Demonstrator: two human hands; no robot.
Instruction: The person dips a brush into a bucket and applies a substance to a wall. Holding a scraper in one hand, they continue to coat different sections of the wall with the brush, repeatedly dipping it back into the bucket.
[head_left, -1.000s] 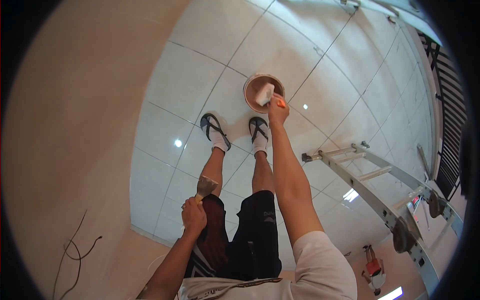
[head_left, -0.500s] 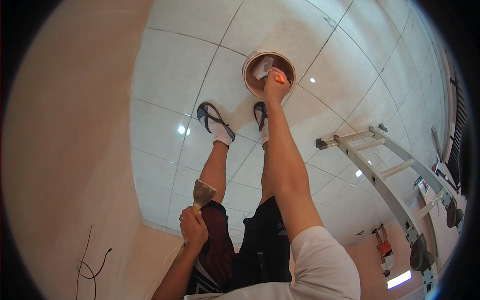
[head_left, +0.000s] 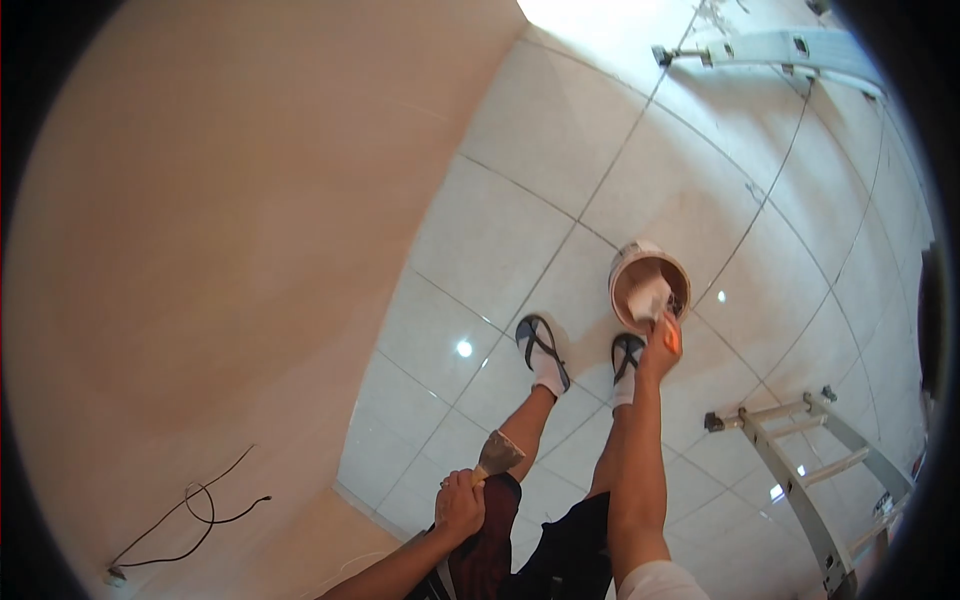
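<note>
My left hand is closed around the handle of a putty knife, its wide, stained blade pointing up and away from my thigh. With my arm stretched down, my right hand grips an orange-handled scraper at the near rim of a bucket. The scraper's broad blade looks pale and overlaps the bucket's mouth. Pinkish-brown residue coats the inside wall of the bucket, which stands on the floor just beyond my sandaled feet.
A plain pinkish wall fills the left side, with loose black wires hanging out low down. White tiles cover the floor. To the right stands an aluminium ladder; part of another ladder structure shows at top right.
My view has swung toward the wall, so bucket, feet and ladder sit further right and lower. The scraper has shifted within the bucket's mouth. Both hands keep their tools.
</note>
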